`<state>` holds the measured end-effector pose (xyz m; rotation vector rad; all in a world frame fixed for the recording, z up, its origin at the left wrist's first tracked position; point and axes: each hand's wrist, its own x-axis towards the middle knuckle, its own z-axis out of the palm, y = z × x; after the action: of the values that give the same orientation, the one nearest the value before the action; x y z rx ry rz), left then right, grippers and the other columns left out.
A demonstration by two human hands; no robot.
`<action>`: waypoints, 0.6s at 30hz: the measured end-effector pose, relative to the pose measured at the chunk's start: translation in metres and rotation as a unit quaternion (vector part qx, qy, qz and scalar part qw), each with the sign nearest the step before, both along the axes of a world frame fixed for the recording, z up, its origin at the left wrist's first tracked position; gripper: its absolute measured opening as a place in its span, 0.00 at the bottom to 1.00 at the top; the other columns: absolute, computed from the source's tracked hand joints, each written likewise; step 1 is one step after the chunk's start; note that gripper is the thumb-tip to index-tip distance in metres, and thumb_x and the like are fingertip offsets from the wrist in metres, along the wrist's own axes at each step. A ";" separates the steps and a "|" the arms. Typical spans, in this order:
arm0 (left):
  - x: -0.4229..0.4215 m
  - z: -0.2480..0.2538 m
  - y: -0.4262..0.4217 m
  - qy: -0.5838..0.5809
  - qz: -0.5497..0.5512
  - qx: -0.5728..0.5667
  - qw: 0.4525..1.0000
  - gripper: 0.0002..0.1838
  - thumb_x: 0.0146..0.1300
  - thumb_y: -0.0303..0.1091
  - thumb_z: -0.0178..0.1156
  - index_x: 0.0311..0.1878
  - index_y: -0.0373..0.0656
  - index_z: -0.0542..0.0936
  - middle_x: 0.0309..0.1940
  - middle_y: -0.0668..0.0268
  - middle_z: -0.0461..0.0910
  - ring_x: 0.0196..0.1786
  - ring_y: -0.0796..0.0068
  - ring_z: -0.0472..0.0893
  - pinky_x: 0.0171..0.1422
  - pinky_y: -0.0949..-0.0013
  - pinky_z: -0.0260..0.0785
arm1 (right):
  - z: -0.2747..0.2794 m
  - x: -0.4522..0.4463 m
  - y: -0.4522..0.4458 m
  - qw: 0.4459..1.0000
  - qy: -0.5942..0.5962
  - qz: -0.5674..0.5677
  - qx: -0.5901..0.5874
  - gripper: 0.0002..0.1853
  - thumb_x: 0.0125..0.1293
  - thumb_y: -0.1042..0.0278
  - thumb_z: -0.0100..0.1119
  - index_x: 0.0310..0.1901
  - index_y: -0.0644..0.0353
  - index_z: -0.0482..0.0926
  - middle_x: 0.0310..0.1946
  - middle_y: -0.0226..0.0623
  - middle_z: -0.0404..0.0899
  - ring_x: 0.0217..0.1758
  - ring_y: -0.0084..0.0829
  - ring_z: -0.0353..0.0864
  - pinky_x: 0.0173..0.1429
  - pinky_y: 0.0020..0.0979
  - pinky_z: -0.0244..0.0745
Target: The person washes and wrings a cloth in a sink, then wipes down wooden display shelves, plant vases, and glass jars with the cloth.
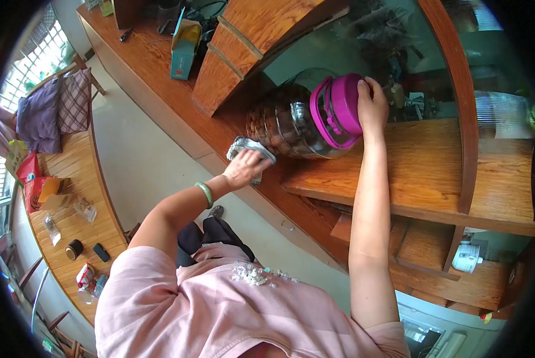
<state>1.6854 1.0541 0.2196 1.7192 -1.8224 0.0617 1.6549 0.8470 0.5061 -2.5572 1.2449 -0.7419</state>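
My left hand [243, 170], with a green bangle on its wrist, presses a folded grey-white cloth [243, 145] against the brown wooden cabinet top beside the base of a jar. The big clear ribbed jar [288, 119] has dark contents that I cannot identify. Its magenta lid [342, 107] has a carrying handle and points to the right in view. My right hand [373, 107] is closed over the lid's outer edge, thumb and fingers curled on it. Whether the jar is tilted or upright, I cannot tell.
Behind the jar is a glass pane [422, 59] in a wooden frame. A teal box [185, 53] stands on the cabinet top at upper left. Lower right, a white container [467, 256] sits in a compartment. On the left, a wooden table [100, 206] bears bags and small items.
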 end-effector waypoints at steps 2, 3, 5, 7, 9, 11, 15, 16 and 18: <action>-0.004 0.001 -0.009 -0.071 -0.064 -0.058 0.994 0.21 0.51 0.32 0.52 0.52 0.51 0.72 0.47 0.64 0.67 0.50 0.64 0.67 0.57 0.60 0.60 | -0.002 0.000 -0.002 1.000 -0.008 0.016 0.013 0.22 0.60 0.54 0.48 0.50 0.62 0.72 0.49 0.51 0.73 0.54 0.47 0.70 0.57 0.37 0.63; -0.002 0.001 -0.015 -0.072 -0.060 -0.059 0.994 0.21 0.51 0.32 0.52 0.52 0.51 0.72 0.47 0.64 0.67 0.50 0.64 0.67 0.57 0.60 0.60 | -0.002 0.000 -0.002 1.000 -0.008 0.020 0.012 0.22 0.60 0.54 0.48 0.50 0.62 0.72 0.49 0.51 0.73 0.54 0.47 0.70 0.57 0.37 0.63; 0.008 -0.001 -0.029 -0.067 -0.122 -0.096 0.986 0.20 0.51 0.33 0.52 0.50 0.50 0.73 0.47 0.66 0.67 0.49 0.65 0.68 0.55 0.65 0.61 | -0.001 0.000 -0.001 0.999 -0.022 0.025 0.010 0.22 0.61 0.55 0.48 0.50 0.63 0.72 0.48 0.51 0.73 0.53 0.48 0.70 0.57 0.37 0.64; 0.020 -0.010 -0.025 -0.026 -0.139 -0.105 0.984 0.17 0.50 0.32 0.53 0.47 0.48 0.74 0.46 0.63 0.68 0.48 0.63 0.69 0.54 0.66 0.63 | -0.004 -0.002 -0.006 0.999 -0.017 0.034 0.005 0.22 0.61 0.55 0.48 0.50 0.63 0.72 0.48 0.51 0.73 0.53 0.47 0.70 0.57 0.37 0.63; 0.026 -0.008 -0.012 0.107 -0.007 -0.105 0.989 0.18 0.50 0.30 0.52 0.47 0.46 0.71 0.49 0.62 0.67 0.51 0.62 0.69 0.55 0.64 0.64 | -0.003 -0.002 -0.006 0.999 -0.013 0.039 0.002 0.22 0.61 0.55 0.48 0.50 0.63 0.72 0.48 0.51 0.73 0.53 0.47 0.70 0.57 0.37 0.63; 0.023 -0.001 -0.016 0.192 0.090 -0.062 0.975 0.18 0.50 0.25 0.52 0.47 0.42 0.70 0.48 0.56 0.68 0.51 0.56 0.69 0.54 0.60 0.64 | -0.002 0.000 -0.001 1.000 -0.009 0.017 -0.002 0.21 0.61 0.55 0.48 0.49 0.63 0.72 0.49 0.51 0.72 0.54 0.46 0.70 0.57 0.38 0.63; 0.022 -0.010 -0.045 0.372 0.213 -0.134 0.893 0.17 0.53 0.21 0.47 0.48 0.39 0.68 0.48 0.51 0.67 0.53 0.49 0.66 0.55 0.59 0.64 | -0.004 -0.002 -0.007 0.999 0.014 0.037 -0.025 0.22 0.62 0.55 0.47 0.50 0.63 0.72 0.50 0.50 0.72 0.54 0.45 0.70 0.57 0.38 0.63; 0.026 -0.008 -0.055 0.423 0.243 -0.152 0.860 0.16 0.55 0.22 0.46 0.49 0.39 0.68 0.48 0.51 0.68 0.53 0.49 0.67 0.55 0.59 0.63 | -0.004 -0.002 -0.006 0.999 0.013 0.030 -0.016 0.21 0.62 0.55 0.47 0.50 0.62 0.72 0.50 0.49 0.72 0.54 0.45 0.70 0.57 0.38 0.63; 0.036 0.003 -0.083 0.539 0.278 -0.182 0.774 0.16 0.59 0.24 0.44 0.51 0.37 0.68 0.48 0.50 0.70 0.54 0.49 0.68 0.58 0.61 0.61 | -0.001 0.000 -0.003 1.000 0.011 0.024 -0.009 0.21 0.62 0.55 0.47 0.50 0.62 0.72 0.49 0.48 0.72 0.54 0.45 0.70 0.57 0.38 0.63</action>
<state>1.7214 0.9716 0.2222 1.4379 -0.3975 -0.2661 1.6547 0.8441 0.5049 -2.6070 1.1836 -0.7191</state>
